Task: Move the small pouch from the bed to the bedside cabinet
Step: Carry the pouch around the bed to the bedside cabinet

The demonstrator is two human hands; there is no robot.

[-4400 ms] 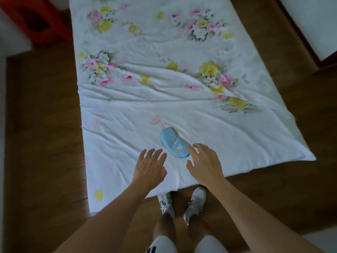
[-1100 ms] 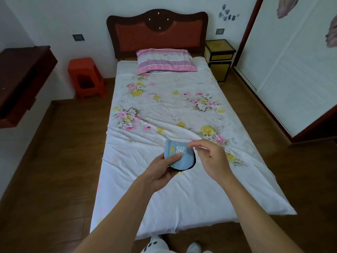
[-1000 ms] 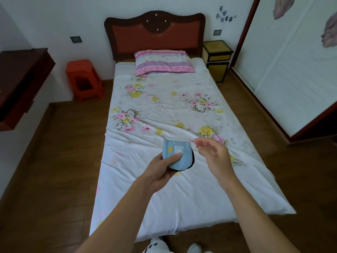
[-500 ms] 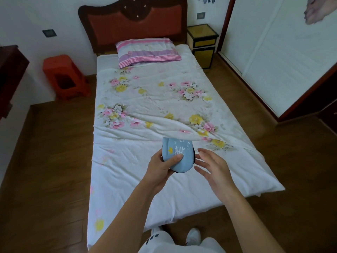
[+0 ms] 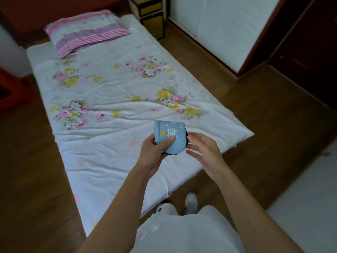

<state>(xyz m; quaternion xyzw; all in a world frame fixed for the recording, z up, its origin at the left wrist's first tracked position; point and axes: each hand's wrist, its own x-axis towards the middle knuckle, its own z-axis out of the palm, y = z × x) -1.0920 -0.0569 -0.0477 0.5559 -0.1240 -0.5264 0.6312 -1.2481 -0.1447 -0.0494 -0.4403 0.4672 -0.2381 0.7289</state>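
Observation:
The small pouch (image 5: 170,136) is light blue with a white print and a yellow mark. It is lifted above the foot of the bed (image 5: 113,99). My left hand (image 5: 155,154) grips its lower left side, thumb pressed on the front. My right hand (image 5: 204,152) is beside the pouch on the right, fingers spread, fingertips close to its edge; whether they touch is unclear. The bedside cabinet (image 5: 151,17), yellow with dark framing, stands at the head of the bed on the right, far from both hands.
A pink-and-purple striped pillow (image 5: 85,31) lies at the head of the bed. A white sliding wardrobe door (image 5: 228,24) lines the right wall. A wooden floor strip (image 5: 209,70) runs between bed and wardrobe. A red stool (image 5: 7,88) is at the left edge.
The pouch has been lifted off the bed into my left hand. My right hand has let go of its top edge and opened beside it. The view has swung toward the bed's right side.

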